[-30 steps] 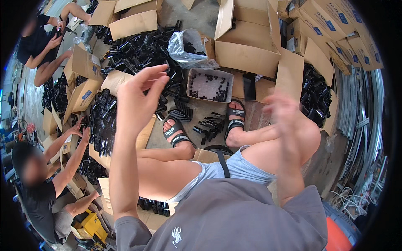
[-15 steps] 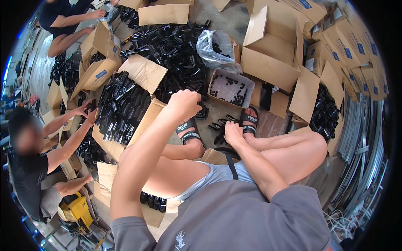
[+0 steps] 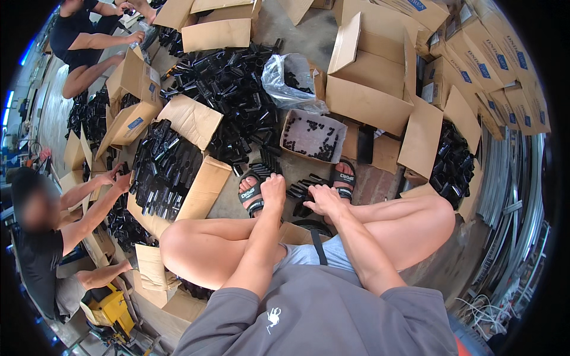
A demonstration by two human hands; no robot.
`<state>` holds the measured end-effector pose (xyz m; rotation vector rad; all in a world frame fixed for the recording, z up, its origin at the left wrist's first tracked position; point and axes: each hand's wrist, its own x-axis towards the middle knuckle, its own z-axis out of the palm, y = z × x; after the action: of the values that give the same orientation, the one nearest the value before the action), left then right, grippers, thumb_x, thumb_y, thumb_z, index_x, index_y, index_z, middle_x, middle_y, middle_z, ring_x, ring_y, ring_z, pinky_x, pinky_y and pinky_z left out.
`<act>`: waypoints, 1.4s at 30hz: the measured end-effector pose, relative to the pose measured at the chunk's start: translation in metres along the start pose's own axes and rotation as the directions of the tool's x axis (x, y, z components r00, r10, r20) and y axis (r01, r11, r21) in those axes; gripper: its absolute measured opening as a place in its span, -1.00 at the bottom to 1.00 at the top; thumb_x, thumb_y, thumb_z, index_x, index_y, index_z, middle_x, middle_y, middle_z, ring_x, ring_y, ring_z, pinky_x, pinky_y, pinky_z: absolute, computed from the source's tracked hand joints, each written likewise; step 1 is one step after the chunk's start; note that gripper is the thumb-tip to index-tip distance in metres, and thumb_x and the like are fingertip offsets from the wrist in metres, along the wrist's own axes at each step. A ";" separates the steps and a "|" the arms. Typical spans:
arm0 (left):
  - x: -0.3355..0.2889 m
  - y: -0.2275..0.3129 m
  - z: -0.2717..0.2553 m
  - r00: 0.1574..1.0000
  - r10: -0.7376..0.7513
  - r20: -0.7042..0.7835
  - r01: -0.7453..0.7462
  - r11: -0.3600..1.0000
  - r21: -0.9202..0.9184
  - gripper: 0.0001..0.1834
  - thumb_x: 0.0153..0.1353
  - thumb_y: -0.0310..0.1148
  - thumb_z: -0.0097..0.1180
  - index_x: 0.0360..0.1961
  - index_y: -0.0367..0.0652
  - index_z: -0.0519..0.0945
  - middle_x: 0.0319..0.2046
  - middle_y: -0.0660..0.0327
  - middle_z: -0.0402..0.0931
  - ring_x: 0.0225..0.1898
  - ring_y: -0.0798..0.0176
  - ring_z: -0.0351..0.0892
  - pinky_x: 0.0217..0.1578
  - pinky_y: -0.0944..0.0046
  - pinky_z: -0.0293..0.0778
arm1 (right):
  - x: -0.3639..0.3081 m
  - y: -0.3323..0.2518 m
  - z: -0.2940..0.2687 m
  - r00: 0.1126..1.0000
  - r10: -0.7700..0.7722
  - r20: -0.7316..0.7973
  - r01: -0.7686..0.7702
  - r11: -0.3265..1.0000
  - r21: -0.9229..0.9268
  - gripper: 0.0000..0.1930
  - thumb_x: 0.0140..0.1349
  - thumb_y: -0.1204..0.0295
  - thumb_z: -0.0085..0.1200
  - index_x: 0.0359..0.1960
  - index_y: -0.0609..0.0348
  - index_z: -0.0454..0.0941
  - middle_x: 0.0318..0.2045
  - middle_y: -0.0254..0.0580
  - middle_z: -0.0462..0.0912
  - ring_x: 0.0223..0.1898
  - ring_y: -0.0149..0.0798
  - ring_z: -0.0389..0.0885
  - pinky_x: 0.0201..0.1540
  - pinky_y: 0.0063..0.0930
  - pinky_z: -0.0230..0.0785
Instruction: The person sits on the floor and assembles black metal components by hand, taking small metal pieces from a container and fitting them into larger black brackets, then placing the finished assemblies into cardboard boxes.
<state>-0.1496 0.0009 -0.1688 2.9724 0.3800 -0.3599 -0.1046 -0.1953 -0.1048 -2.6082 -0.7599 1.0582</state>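
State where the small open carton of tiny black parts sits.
In the head view, the small open carton sits on the floor ahead of the person's sandalled feet, between the clear plastic bag and a large empty cardboard box.

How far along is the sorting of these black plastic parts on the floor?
Partly done, it seems. The open carton on the left is already heaped with black tube pieces. In hand: the left hand and right hand reach down to the small pile of black parts between the sandalled feet. Left: the large loose heap beyond, and the shallow tray of small bits.
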 end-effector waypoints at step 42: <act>-0.031 -0.023 -0.420 0.901 0.424 0.093 -0.300 0.762 -0.575 -0.72 0.03 -0.47 0.44 -0.19 -0.20 0.71 -0.31 0.17 0.72 -0.24 0.30 0.69 -0.17 0.29 0.56 | -0.065 -0.126 -0.209 0.858 -0.257 -0.444 0.472 0.056 0.880 -0.64 0.40 0.43 0.21 0.15 0.31 0.49 -0.11 -0.29 0.66 -0.11 -0.50 0.60 0.00 -0.53 0.51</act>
<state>-0.0927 0.0792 0.2414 2.3293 -0.1191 -0.4365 -0.0453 -0.1277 0.1312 -1.1623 -0.3725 0.7017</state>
